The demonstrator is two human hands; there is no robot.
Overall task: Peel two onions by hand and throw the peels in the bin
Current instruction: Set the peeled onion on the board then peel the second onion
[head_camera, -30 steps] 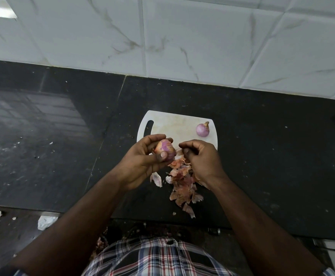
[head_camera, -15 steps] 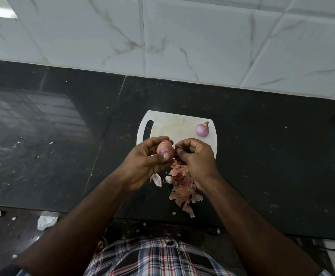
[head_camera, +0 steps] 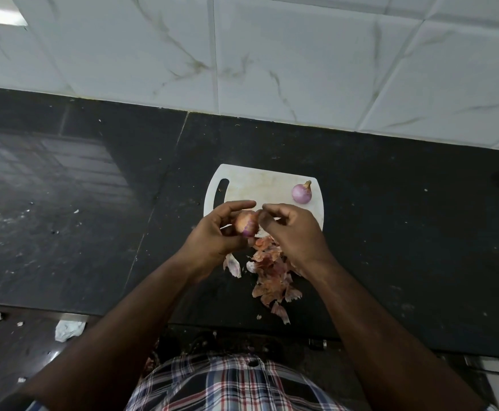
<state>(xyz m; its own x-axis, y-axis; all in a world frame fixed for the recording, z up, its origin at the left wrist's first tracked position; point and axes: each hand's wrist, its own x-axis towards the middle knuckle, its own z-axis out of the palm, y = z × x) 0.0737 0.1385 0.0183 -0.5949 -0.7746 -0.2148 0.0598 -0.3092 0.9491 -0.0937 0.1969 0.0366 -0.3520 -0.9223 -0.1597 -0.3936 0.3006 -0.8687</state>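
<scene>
Now shifted closer: right hand [head_camera: 291, 229] pinching skin at the onion [head_camera: 245, 223], gripped by left hand [head_camera: 215, 235] above the board [head_camera: 260, 185]. Still peeling; next, likely tear skin free.

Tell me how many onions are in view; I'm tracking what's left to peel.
2. One onion lies on the cutting board, near its far right corner. The other onion is held in the left hand, right hand picking at it.
</scene>
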